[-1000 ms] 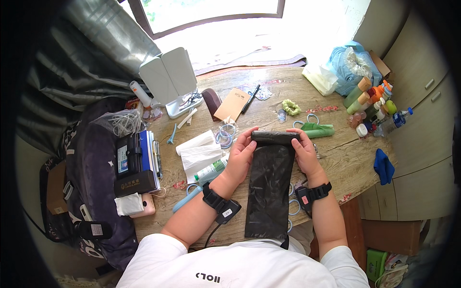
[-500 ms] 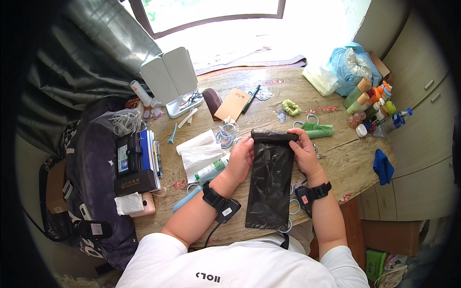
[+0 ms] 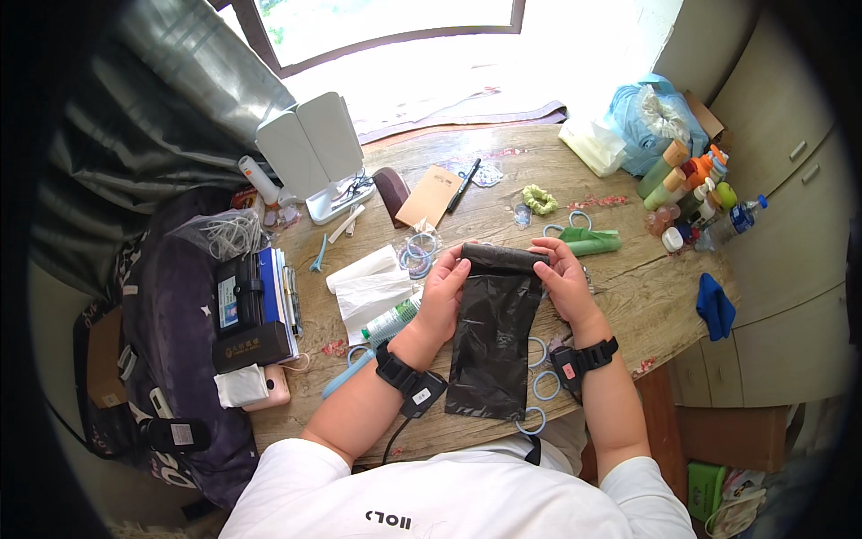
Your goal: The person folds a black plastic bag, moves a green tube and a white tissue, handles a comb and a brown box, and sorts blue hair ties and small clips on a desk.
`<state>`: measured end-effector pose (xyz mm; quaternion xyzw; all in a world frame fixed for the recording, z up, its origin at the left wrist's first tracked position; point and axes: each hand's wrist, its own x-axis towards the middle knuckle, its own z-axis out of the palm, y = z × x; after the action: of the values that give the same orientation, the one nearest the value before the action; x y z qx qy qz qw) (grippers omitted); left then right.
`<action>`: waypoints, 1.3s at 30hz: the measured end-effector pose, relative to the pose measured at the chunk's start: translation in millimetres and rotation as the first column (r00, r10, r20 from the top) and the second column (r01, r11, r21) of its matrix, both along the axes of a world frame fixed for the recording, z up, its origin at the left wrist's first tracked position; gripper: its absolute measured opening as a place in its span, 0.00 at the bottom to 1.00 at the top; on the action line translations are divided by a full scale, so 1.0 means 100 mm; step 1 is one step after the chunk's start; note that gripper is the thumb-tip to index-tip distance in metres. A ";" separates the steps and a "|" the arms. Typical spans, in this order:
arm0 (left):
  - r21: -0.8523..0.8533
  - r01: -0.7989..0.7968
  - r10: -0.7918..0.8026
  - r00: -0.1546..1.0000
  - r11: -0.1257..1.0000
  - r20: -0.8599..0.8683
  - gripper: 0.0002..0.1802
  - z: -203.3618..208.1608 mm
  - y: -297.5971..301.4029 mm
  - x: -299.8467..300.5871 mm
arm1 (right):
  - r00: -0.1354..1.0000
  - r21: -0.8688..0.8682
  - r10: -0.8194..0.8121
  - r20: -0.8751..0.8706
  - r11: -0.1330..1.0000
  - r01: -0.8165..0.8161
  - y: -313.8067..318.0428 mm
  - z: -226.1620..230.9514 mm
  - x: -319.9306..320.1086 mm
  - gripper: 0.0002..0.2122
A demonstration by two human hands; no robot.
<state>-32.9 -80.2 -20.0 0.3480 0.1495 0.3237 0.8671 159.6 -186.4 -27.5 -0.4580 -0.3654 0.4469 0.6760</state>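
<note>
Between my hands is a roll of black plastic bags, its loose end hanging down toward the table's near edge. My left hand pinches the roll's left end, thumb on top. At the right end, my right hand grips it with the thumb in front and fingers behind. Light-blue scissor handles show beside the hanging plastic. Left of my left hand lie a green-and-white tube and a roll of white tissue. A green roll is just beyond my right hand.
A folding white mirror, a tan notebook and a black pen lie farther back. Several bottles and a light-blue bag crowd the right rear. Books are at left; a blue cloth hangs by the right edge.
The black roll and its hanging end have shifted slightly left and tilted, uncovering more of the blue scissor handles. My right thumb has moved a little inward along the roll.
</note>
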 end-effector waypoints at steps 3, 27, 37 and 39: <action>0.013 0.007 -0.007 1.000 1.000 -0.009 0.19 -0.02 0.02 -0.02 | 1.000 0.010 0.003 0.000 1.000 -0.003 0.02 -0.02 0.00 0.18; 0.094 0.019 -0.020 1.000 0.995 0.004 0.23 -0.11 0.03 0.03 | 0.996 0.048 0.022 -0.092 0.999 -0.018 0.00 0.08 -0.03 0.21; 0.232 0.082 -0.047 0.987 0.969 -0.150 0.24 -0.11 0.00 0.03 | 0.998 0.109 0.002 -0.058 0.994 0.004 -0.01 0.00 0.03 0.13; 0.064 0.062 -0.058 0.997 0.996 -0.057 0.23 -0.04 -0.05 0.08 | 1.000 0.121 0.004 -0.028 0.993 0.000 -0.02 0.01 0.04 0.13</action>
<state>-25.3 -84.9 -24.3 0.3894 0.1521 0.2924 0.8601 163.3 -188.0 -26.9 -0.4094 -0.3826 0.4310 0.7073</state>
